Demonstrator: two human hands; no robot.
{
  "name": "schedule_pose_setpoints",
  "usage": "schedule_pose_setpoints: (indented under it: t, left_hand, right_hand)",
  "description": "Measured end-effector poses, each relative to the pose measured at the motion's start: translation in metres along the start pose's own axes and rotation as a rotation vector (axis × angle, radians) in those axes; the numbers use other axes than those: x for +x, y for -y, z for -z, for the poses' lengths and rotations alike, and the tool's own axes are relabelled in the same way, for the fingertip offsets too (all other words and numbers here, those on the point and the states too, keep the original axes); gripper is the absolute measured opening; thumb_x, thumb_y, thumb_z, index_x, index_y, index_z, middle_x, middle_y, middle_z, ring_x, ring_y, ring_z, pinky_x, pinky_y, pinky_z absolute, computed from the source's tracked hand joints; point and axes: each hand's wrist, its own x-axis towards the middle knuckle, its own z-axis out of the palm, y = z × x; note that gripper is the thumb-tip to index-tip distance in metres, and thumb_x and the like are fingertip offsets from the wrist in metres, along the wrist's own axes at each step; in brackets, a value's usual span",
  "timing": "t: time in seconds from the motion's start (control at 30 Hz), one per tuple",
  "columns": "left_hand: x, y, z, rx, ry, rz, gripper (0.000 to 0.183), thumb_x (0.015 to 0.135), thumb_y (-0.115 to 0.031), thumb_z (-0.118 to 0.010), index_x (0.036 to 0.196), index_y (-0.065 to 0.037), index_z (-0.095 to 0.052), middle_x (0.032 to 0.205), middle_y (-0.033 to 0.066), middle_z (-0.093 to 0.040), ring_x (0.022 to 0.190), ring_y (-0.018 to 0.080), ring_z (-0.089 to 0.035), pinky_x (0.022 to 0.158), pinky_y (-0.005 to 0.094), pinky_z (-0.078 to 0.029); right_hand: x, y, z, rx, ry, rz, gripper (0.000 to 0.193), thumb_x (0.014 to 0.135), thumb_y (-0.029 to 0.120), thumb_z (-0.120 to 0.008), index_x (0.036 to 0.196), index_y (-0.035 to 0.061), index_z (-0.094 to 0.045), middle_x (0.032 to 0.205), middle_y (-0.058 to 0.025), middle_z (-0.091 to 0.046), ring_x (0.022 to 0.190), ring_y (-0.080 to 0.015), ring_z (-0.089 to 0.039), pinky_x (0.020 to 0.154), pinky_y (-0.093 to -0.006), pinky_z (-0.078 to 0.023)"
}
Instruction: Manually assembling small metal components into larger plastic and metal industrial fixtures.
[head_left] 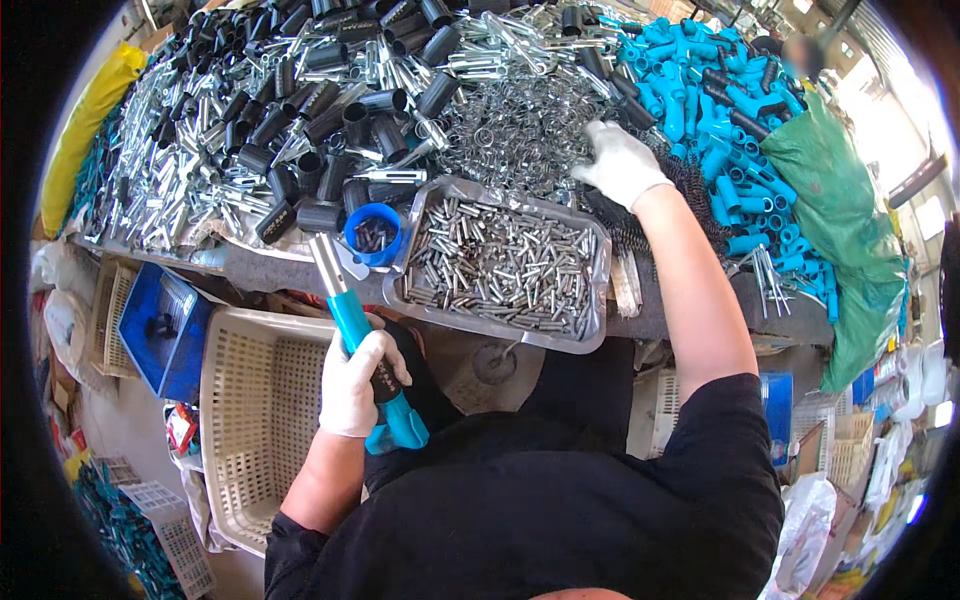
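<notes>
My left hand (pixel 360 377), in a white glove, is closed around a teal tool handle (pixel 350 318) with a black grip section and a silver metal tube at its upper end. It tilts up toward the bench edge. My right hand (pixel 622 165), also gloved in white, reaches over a heap of small wire springs (pixel 520 125); its thumb and fingers are apart. Whether the fingertips touch a spring is too small to tell. Between the hands sits a clear plastic tray (pixel 598 290) full of short metal pins. Beside it stands a small blue cup (pixel 352 250) with small dark parts inside.
Black sleeves (pixel 330 120) and silver metal pieces (pixel 160 180) cover the bench's left. Teal handles (pixel 730 150) pile up at right, beside green sheeting (pixel 840 200). Longer dark springs (pixel 695 200) lie near my right forearm. A beige basket (pixel 225 420) and blue bin (pixel 150 365) are below.
</notes>
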Motion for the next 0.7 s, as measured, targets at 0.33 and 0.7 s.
schedule_pose_setpoints:
  t: [0.33,0.7]
  left_hand:
    - [0.005,0.008,-0.012,0.027,-0.051,0.028,0.024,0.091,-0.018,-0.058,0.106,-0.002,-0.046,0.073,0.0088,-0.055,0.057,0.0181,-0.056,0.053,0.031,-0.049]
    - [0.02,0.018,-0.012,-0.09,-0.034,-0.001,0.025,0.097,-0.027,-0.054,0.101,-0.004,-0.047,0.07,0.0096,-0.055,0.057,0.0188,-0.057,0.053,0.0314,-0.05]
  right_hand:
    - [0.008,-0.018,0.023,0.21,-0.009,0.078,0.053,0.079,0.035,-0.069,0.119,0.0001,-0.06,0.116,-0.0203,-0.063,0.108,-0.0332,-0.061,0.095,-0.0379,-0.047]
    - [0.033,-0.166,0.002,0.094,-0.018,-0.275,0.026,0.083,0.013,-0.057,0.105,0.0106,-0.07,0.104,-0.0149,-0.069,0.1,-0.0304,-0.065,0.09,-0.0377,-0.049]
